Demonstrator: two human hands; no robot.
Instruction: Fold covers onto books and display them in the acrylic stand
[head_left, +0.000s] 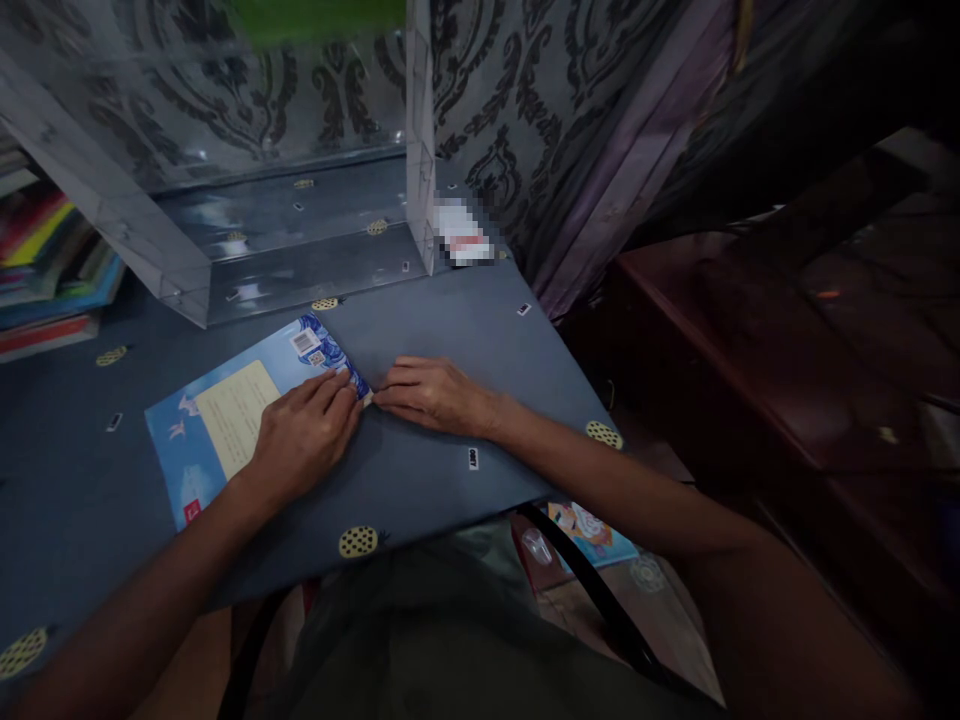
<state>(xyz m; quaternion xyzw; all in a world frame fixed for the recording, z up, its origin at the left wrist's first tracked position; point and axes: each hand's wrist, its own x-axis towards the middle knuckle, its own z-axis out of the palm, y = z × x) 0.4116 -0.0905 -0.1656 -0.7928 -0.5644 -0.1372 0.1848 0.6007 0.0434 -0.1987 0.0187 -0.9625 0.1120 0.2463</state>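
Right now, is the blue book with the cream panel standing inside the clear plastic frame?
No, the blue book lies flat on the grey pineapple-patterned tablecloth, under the left hand, outside the frame.

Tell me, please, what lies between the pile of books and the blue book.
In the head view, grey-blue tablecloth with a printed yellow pineapple lies between the pile of books and the blue book.
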